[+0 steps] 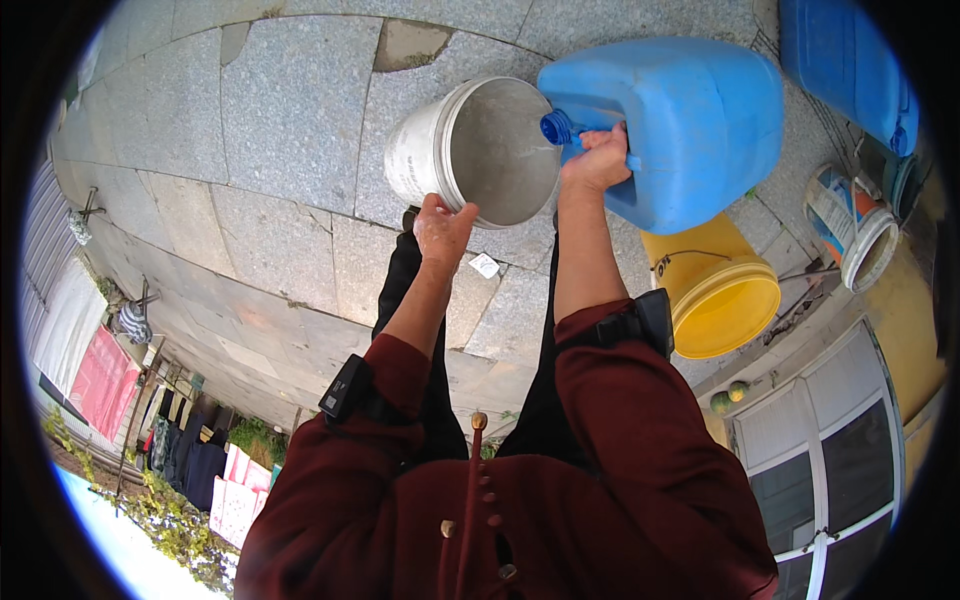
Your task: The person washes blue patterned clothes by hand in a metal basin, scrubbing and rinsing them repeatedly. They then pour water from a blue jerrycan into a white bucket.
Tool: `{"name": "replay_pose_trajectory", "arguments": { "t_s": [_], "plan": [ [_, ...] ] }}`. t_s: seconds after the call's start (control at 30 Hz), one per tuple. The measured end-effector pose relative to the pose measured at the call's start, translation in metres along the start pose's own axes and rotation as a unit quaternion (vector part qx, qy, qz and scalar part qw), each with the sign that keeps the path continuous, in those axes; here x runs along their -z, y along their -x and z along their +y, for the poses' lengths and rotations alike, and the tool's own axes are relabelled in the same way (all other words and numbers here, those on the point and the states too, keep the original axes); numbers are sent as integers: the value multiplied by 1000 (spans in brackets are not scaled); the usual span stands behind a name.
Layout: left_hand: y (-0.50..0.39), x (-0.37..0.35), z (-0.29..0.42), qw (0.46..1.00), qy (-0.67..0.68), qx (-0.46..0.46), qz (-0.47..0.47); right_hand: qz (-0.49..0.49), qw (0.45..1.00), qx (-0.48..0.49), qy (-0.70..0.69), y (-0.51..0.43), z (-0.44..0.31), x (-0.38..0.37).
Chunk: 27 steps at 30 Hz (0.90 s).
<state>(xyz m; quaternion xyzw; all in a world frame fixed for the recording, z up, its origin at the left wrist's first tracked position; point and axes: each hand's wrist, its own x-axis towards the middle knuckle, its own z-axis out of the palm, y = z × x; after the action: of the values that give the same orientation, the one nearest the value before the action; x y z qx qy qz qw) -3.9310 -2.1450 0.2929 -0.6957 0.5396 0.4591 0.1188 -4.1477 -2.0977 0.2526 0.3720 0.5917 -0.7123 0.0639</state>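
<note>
My left hand (444,232) grips the near rim of a white plastic bucket (414,154), which bears printed writing. The bucket's mouth faces me, and its inside looks grey. My right hand (598,159) is closed around the moulded handle of a large blue plastic jerrycan (697,127). The can lies tilted towards the bucket, its open threaded spout (556,127) just at the bucket's right rim. No liquid stream shows at the spout. Whether the spout touches the rim, I cannot tell.
A yellow bucket (701,262) with a wire handle stands right of my right forearm. Another blue jerrycan (847,67) and a paint bucket (844,217) are farther right. A white paper scrap (484,265) lies on the stone paving (292,112). Laundry (199,465) hangs at lower left.
</note>
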Motion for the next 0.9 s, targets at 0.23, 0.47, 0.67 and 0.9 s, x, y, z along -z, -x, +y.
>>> {"name": "replay_pose_trajectory", "arguments": {
  "t_s": [0.23, 0.47, 0.67, 0.9],
  "plan": [
    [1, -5, 1, 1000, -3, 18, 19, -7, 1000, -8, 3, 2, 1, 0],
    [5, -8, 5, 999, -30, 36, 9, 1, 1000, -9, 2, 5, 0, 0],
    [5, -8, 6, 999, -40, 30, 10, 9, 1000, -17, -6, 6, 3, 1],
    [7, -8, 12, 998, -41, 41, 2, -5, 1000, -4, -15, 4, 6, 3]
  ]
}}
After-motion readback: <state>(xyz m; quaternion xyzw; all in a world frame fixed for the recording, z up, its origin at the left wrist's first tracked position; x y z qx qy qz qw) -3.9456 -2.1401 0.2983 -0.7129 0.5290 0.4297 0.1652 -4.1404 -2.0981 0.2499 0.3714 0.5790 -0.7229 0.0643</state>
